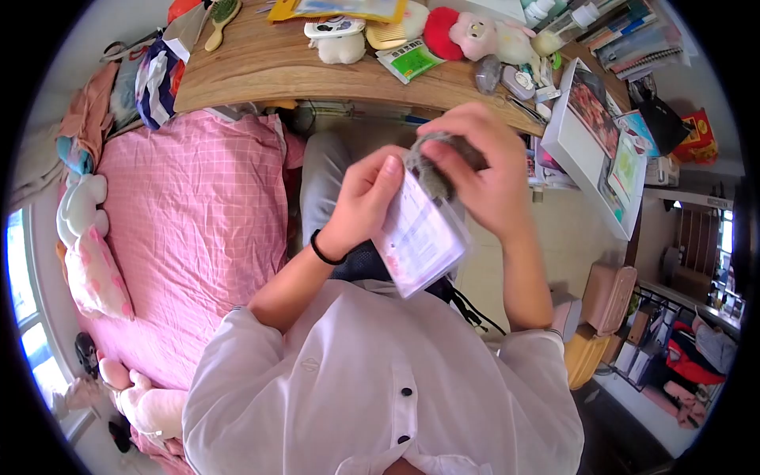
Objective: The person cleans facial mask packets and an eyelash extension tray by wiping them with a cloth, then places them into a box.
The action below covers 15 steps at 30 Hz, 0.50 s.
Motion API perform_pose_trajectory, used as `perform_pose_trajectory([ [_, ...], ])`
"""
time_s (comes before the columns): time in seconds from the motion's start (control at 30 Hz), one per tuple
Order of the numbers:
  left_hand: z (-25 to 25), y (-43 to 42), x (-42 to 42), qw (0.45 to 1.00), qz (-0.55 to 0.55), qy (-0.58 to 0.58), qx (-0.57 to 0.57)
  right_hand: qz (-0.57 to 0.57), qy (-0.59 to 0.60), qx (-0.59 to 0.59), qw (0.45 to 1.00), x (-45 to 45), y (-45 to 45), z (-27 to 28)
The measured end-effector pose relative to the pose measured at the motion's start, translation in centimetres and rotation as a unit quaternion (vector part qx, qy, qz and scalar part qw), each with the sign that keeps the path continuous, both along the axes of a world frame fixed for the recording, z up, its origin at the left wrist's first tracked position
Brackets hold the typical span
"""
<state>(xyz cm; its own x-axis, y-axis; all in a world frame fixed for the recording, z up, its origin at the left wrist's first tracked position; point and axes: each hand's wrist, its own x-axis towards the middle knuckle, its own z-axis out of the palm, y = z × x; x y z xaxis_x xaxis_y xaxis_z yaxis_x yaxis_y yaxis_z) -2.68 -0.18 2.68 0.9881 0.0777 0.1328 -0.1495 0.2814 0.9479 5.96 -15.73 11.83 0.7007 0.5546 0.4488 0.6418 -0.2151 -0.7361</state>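
My left hand [360, 202] is closed on one edge of a flat, rectangular printed booklet [419, 233], thumb on top. The booklet has a whitish, lilac-tinted face with lines of print and a small pink picture near its lower corner; its glossy surface may be a clear cover. My right hand [487, 162] pinches a crumpled grey cloth [435, 178] at the booklet's upper end. The cloth touches or nearly touches the booklet, and its far part is hidden by the fingers. Both hands are above my lap, in front of the desk.
A wooden desk [277, 75] ahead carries a hairbrush [224, 12], a green-and-white packet [409, 59], a plush toy [483, 36] and bottles. A white open box [582, 170] juts out at its right. The pink-covered bed [198, 214] is on the left, suitcases [609, 297] on the right.
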Motion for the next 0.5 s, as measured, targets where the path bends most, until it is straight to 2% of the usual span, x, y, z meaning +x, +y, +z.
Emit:
perform_pose_trajectory([
  [0.03, -0.1, 0.3, 0.0, 0.997, 0.013, 0.040, -0.062, -0.009, -0.008, 0.018, 1.000, 0.3, -0.3, 0.3],
  [0.1, -2.0, 2.1, -0.2, 0.991, 0.026, 0.041, -0.124, -0.019, -0.019, 0.020, 0.999, 0.4, -1.3, 1.3],
  [0.17, 0.2, 2.8, -0.2, 0.959, 0.040, 0.093, -0.265, -0.069, 0.056, 0.125, 0.988, -0.4, -2.1, 1.9],
  [0.23, -0.9, 4.4, 0.0, 0.894, -0.084, 0.094, -0.430, -0.053, 0.038, 0.168, 0.984, -1.0, -1.9, 1.8],
  [0.3, -1.1, 4.5, 0.2, 0.815, -0.155, 0.077, -0.552, -0.042, 0.019, 0.210, 0.977, -1.2, -1.4, 1.4],
  [0.33, -0.7, 4.2, 0.3, 0.816, -0.155, 0.076, -0.553, -0.018, 0.019, 0.222, 0.975, -1.4, -0.5, 1.2],
  [0.4, 0.2, 3.0, 0.6, 0.741, -0.227, 0.046, -0.631, 0.005, 0.014, 0.226, 0.974, -1.5, 1.0, 0.7],
  [0.43, 0.7, 2.5, 0.6, 0.741, -0.227, 0.046, -0.631, 0.004, 0.013, 0.226, 0.974, -1.5, 1.6, 0.6],
  [0.5, 1.5, 1.2, 0.3, 0.723, -0.238, 0.090, -0.642, -0.004, 0.128, 0.306, 0.943, -1.7, 2.5, 0.4],
])
